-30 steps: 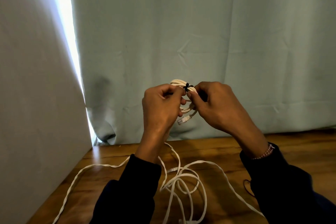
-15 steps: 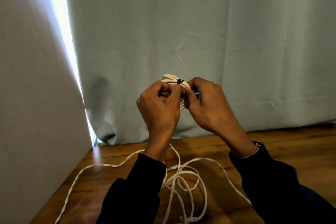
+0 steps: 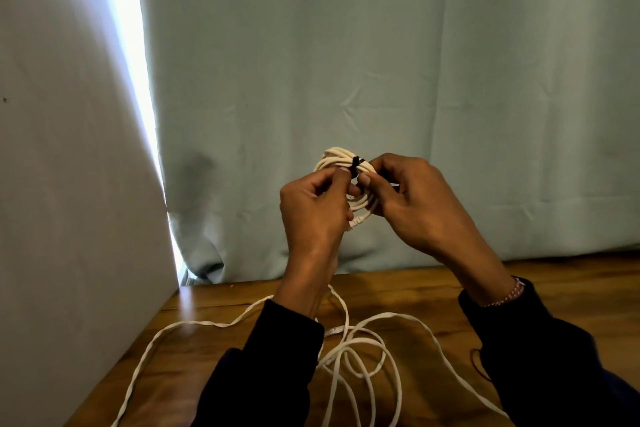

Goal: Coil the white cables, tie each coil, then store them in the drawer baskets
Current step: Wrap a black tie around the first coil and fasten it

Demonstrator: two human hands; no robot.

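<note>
- Both hands hold a coil of white cable up in the air in front of a pale green curtain, well above the counter.
- Left hand has its grip closed: fingers curled, thumb and forefinger pinching at the black tie from the 9 o'clock side.
- Right hand has its grip closed too: thumb and fingertips pinch the coil and the tie from the 3 o'clock side, and the other fingers curl round the loops.
- Black tie wraps round the bundled loops at about 1 o'clock on the coil, right between the two thumbs.
- Clear plug on one cable end sticks out below the coil at about 6 o'clock, between the two palms.
- Whether the tie is fully fastened cannot be told; the fingers cover part of it.
- Loose white cable lies on the wooden counter at 6 o'clock from the hands, in open overlapping loops; one long strand runs off toward 8 o'clock and another toward 4 o'clock.
- Dark sleeves cover both forearms, and a beaded bracelet sits on the right wrist.
- White panel stands at 9 o'clock, with a bright strip of light between it and the curtain.
- Thin dark loop lies on the counter at 4 o'clock, partly hidden by the right sleeve; what it is cannot be told.
</note>
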